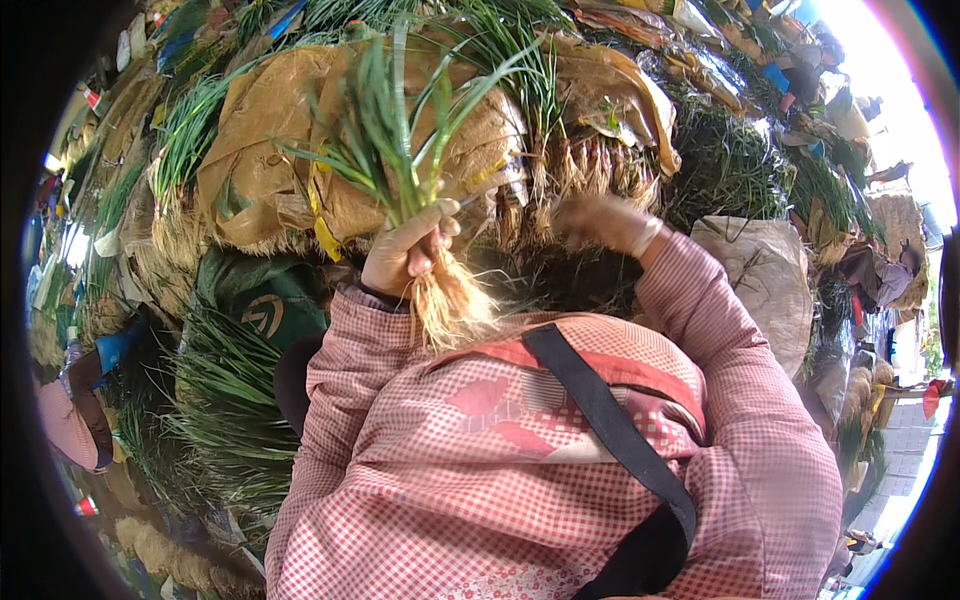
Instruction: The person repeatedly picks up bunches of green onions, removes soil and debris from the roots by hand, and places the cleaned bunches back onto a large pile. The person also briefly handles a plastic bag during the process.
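A bunch of green leafy plants with pale, stringy roots [442, 300] is in my left hand [411, 251], which grips it just above the roots. The leaves point up and away from me, and the roots hang towards my lap. My right hand [611, 225] is to the right of the bunch, apart from it and blurred; whether it holds anything cannot be told. Behind my right hand, more root ends [600, 166] stick out in a row from under a brown plastic sheet [277, 127]. A loose bunch with long leaves [544, 112] lies over the sheet.
At my left are a dark green bag [274, 304] and a heap of long green leaves [232, 405]. A pale woven sack [757, 277] stands at my right, below dark cut leaves [724, 165]. Other people are at the far left [75, 412] and far right [885, 274].
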A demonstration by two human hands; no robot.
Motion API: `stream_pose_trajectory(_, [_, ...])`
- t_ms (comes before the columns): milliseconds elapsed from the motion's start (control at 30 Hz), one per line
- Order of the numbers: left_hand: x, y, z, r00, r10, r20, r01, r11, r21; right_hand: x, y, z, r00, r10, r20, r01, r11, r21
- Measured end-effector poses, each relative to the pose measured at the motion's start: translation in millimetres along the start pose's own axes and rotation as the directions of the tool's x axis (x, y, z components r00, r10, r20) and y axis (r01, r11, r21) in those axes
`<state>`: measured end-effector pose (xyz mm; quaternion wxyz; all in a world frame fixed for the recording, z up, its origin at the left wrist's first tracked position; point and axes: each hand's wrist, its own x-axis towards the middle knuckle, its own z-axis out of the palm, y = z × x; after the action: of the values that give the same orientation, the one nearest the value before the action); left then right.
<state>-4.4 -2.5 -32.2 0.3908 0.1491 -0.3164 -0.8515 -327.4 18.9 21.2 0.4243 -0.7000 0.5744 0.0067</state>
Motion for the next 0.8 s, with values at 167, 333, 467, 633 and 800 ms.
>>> stream_pose_trajectory(167, [5.4, -6.2, 5.6, 0.974, 0.093, -0.204, -0.104, 0.994, -0.044, 72.6, 43.1, 1.3, 0.997, 0.004, 0.081, 0.081, 0.103, -0.991])
stream_pose_trajectory(333, [18.0, -13.3, 22.0, 0.978, 0.063, -0.200, -0.151, 0.874, -0.461, 132.6, 64.8, -22.9, 0.863, 0.237, -0.446, -0.404, 0.854, -0.327])
stream_pose_trajectory(467, [18.9, -11.6, 11.5, 0.977, -0.002, 0.212, 0.129, 0.796, -0.592, 119.9, 42.8, -12.7, 0.768, 0.266, -0.582, -0.223, 0.964, 0.147])
stream_pose_trajectory(633, [20.9, -19.9, 6.4, 0.999, 0.045, -0.029, -0.053, 0.938, -0.342, 59.7, 8.4, 3.9, 0.759, 0.106, -0.642, 0.028, 0.980, 0.195])
stream_pose_trajectory(800, [25.3, -24.4, 23.5, 0.951, -0.086, -0.298, 0.138, 0.978, 0.158, 31.4, -32.3, 42.3, 0.784, -0.269, -0.560, 0.207, 0.963, -0.174])
